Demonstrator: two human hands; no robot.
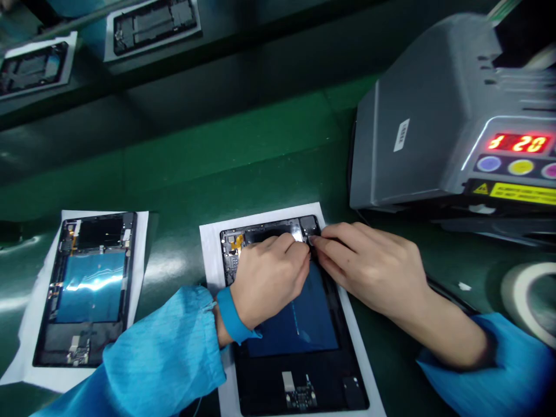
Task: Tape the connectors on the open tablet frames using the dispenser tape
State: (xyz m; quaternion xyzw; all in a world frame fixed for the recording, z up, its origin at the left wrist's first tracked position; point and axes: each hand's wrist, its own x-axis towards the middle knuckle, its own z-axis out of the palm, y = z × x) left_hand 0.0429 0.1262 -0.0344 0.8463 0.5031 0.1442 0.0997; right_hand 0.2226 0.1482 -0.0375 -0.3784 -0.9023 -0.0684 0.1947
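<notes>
An opened tablet lies on a white sheet in front of me, its inner parts facing up. A blue-covered battery fills its middle, and a small circuit board sits at the near end. My left hand, with a blue wrist strap, reaches over the tablet with its fingers curled together near the upper right corner. My right hand meets it there from the right, thumb and index finger pinched at the tablet's edge. Whatever lies between the fingertips of either hand is hidden.
A second opened tablet lies on paper at the left. Further tablet shells rest on sheets along the far strip. A grey machine with a lit red display stands at the right, with a white tape roll nearer to me.
</notes>
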